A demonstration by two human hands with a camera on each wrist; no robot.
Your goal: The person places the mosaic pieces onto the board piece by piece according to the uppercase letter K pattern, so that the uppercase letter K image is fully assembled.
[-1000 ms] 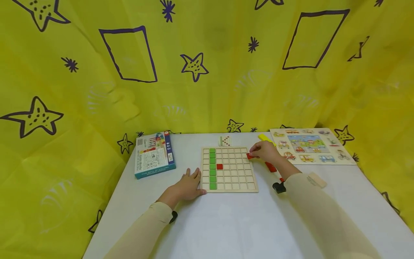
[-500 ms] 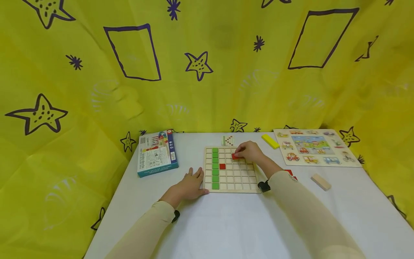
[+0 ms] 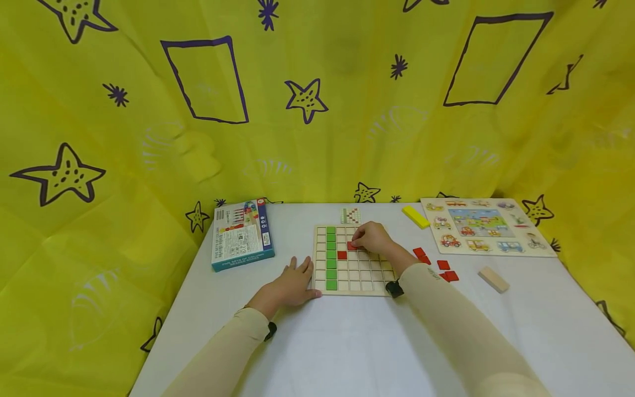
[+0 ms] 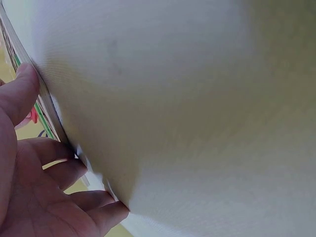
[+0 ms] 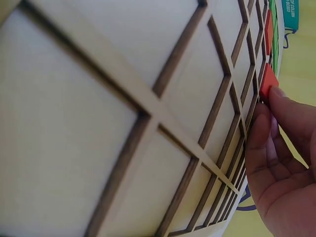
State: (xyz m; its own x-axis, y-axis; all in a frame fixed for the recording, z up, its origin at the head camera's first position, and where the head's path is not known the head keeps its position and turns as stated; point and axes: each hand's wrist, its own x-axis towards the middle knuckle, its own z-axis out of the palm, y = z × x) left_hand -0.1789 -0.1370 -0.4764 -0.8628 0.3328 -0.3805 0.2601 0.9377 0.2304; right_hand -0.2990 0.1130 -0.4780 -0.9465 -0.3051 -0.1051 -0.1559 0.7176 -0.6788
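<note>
A person sits at a white table walled in by yellow cloth printed with stars. A wooden grid board lies flat at the table's centre. The right hand rests over the board's upper middle, fingers curled, pinching a red square tile at its fingertips; the tile sits at a cell just at 1 o'clock from another red tile already lying in the grid. From the right wrist view the fingertips touch the tile's edge against the board.

The left hand lies flat on the table at the board's 8 o'clock corner, fingers straight and spread, tips touching the board's left edge; it holds nothing. The left wrist view shows those fingers against the board's rim.

A column of green tiles fills the grid's second column from the left. A few loose red tiles lie on the table at 3 o'clock of the board. A blue game box lies at 10 o'clock, a small pattern card at 12 o'clock, a yellow block at 2 o'clock, a vehicle peg puzzle beyond it, and a plain wooden block well apart at 3 o'clock.
</note>
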